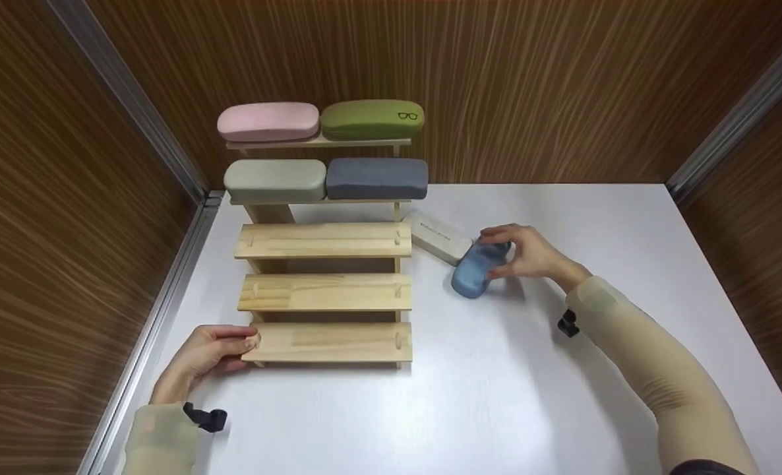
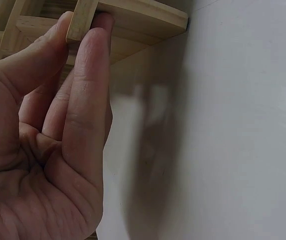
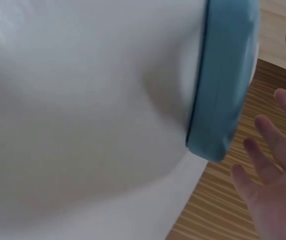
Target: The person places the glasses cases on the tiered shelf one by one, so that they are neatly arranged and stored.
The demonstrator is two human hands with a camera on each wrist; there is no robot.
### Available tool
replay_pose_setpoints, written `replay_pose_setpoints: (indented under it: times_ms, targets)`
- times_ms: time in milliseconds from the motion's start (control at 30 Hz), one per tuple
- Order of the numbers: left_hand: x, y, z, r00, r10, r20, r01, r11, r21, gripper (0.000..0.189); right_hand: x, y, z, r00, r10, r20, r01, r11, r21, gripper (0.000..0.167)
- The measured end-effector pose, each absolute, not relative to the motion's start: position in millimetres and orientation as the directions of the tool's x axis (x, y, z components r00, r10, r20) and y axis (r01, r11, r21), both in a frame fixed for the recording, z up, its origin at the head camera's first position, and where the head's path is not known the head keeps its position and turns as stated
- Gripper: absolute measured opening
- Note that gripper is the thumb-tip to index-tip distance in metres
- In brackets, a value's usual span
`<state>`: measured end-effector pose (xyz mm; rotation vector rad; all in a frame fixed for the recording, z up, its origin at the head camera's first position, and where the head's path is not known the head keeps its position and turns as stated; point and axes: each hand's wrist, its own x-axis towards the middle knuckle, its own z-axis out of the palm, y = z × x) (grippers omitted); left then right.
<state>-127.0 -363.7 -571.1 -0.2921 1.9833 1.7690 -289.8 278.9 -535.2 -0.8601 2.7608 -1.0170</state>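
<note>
A wooden tiered rack (image 1: 338,342) stands on the white table. My left hand (image 1: 203,356) pinches the left end of its lowest shelf between thumb and fingers, as the left wrist view shows up close. Right of the rack lies a blue glasses case (image 1: 471,277), its end against a white glasses case (image 1: 438,239) with small lettering. Over the blue case hovers my right hand (image 1: 526,254), thumb and fingers spread about it. In the right wrist view the extended fingers (image 3: 270,135) are apart from the case's blue side.
The rack's top shelf bears a pink glasses case (image 1: 269,122) and a green glasses case (image 1: 371,120). Below them sit a pale grey-green case (image 1: 275,179) and a slate-grey case (image 1: 378,178). Wood-grain panels (image 1: 536,86) wall the table at the back and sides.
</note>
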Motion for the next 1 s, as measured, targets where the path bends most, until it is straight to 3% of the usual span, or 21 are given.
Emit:
replay_pose_setpoints:
  times_ms: [233,433,1000]
  targets:
    - [-127,-364,-572,-0.872,0.138,-0.47,-0.45,0.155,0.88,0.025,-299,278,-542,-0.836,-0.547,0.053,-0.455,0.635,-0.624,0.07]
    - [-127,-363,-572,-0.872,0.135,-0.471,-0.454,0.142,0.88,0.026,-302,277,-547,-0.838,-0.545,0.02,-0.433,0.642,-0.633,0.064]
    - [-127,-363,-572,-0.873,0.153,-0.463,-0.448,0.122,0.886,0.023,-298,282,-552,-0.842,-0.537,0.053,-0.456,0.656,-0.601,0.056]
